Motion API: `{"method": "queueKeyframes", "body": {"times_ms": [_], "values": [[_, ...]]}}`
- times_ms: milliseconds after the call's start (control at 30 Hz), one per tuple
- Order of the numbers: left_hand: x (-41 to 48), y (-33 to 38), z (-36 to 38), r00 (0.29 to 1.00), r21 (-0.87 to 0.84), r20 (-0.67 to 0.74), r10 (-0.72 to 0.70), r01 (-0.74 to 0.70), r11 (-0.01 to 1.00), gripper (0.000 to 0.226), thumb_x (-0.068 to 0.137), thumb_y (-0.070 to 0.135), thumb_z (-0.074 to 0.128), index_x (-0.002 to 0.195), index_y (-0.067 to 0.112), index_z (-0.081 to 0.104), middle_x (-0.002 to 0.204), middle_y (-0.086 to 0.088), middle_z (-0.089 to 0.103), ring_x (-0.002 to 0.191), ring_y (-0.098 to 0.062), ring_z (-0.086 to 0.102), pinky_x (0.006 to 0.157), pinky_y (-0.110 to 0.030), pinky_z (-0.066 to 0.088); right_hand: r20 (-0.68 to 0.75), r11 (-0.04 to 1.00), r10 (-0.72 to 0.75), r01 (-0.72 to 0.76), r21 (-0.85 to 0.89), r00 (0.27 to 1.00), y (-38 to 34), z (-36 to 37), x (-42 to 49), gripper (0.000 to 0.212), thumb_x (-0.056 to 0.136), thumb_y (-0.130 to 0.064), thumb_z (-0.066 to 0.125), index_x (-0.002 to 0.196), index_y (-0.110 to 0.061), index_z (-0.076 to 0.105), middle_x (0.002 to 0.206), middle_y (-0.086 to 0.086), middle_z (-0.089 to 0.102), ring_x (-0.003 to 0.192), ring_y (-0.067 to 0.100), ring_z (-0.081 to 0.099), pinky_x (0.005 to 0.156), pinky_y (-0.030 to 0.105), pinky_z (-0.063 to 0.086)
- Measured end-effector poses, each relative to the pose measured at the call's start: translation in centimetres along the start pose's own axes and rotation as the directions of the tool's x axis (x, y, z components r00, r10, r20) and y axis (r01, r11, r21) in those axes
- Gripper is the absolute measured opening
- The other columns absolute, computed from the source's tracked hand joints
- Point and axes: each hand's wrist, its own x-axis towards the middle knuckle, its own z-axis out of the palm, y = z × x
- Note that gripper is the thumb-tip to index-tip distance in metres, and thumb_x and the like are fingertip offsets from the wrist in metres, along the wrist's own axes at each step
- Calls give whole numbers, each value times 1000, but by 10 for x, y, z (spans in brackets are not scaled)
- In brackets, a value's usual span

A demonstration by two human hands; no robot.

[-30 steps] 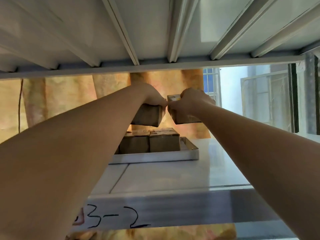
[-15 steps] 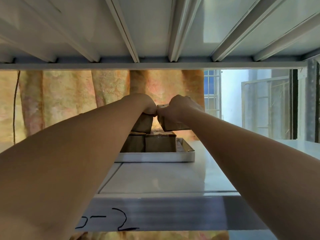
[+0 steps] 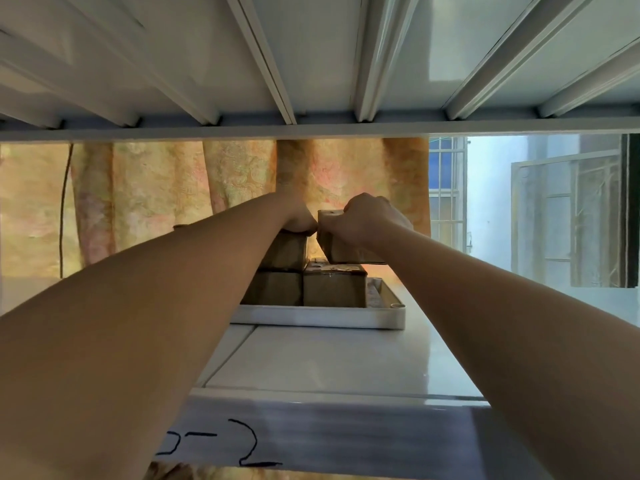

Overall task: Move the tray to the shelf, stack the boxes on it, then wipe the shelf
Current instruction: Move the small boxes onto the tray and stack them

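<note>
A white tray (image 3: 318, 317) lies on the white shelf (image 3: 346, 365). Two brown cardboard boxes stand side by side in it, the left one (image 3: 277, 287) and the right one (image 3: 334, 289). My left hand (image 3: 298, 216) grips a third brown box (image 3: 289, 251) from above; this box rests on the lower left box. My right hand (image 3: 370, 216) holds another brown box (image 3: 341, 249) tilted, just above the lower right box, with a small gap under it. Both fists nearly touch each other.
The ribbed underside of the upper shelf (image 3: 318, 64) hangs low overhead. A patterned orange curtain (image 3: 166, 188) fills the back. A barred window (image 3: 446, 188) and an open window frame (image 3: 568, 220) are at the right. The shelf's front lip (image 3: 346, 434) bears handwritten marks.
Both hands have lowered their boxes toward the two in the tray. The left box now sits on the lower left one; the right box hovers close above the lower right one.
</note>
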Motion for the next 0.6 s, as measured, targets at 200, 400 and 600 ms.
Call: {"method": "queueKeyframes", "body": {"times_ms": [200, 400, 600], "values": [[-3, -10, -2, 999, -4, -52, -6, 5, 1000, 31, 99, 24, 36, 103, 1, 58, 105, -11, 56, 93, -25, 55, 72, -27, 39, 24, 1000, -2, 3, -26, 1000, -11, 1, -1, 67, 74, -67, 49, 112, -13, 60, 117, 12, 59, 95, 29, 60, 80, 37, 51], [-17, -20, -5, 986, -137, -154, -60, 38, 990, 43, 104, 19, 26, 140, -2, 38, 139, -17, 47, 126, -28, 44, 96, -31, 38, 68, 998, 6, -2, -66, 998, -19, 3, -4, 61, 81, -59, 47, 123, -15, 53, 123, 11, 57, 91, 28, 53, 75, 33, 44], [-20, -36, 4, 986, -114, -168, 5, -25, 993, 60, 102, 44, 18, 135, 3, 46, 141, -22, 45, 126, -35, 46, 100, -35, 37, 73, 983, 9, 4, -181, 997, -27, 7, -6, 66, 87, -65, 34, 128, -16, 52, 126, 10, 57, 108, 29, 56, 77, 34, 40]]}}
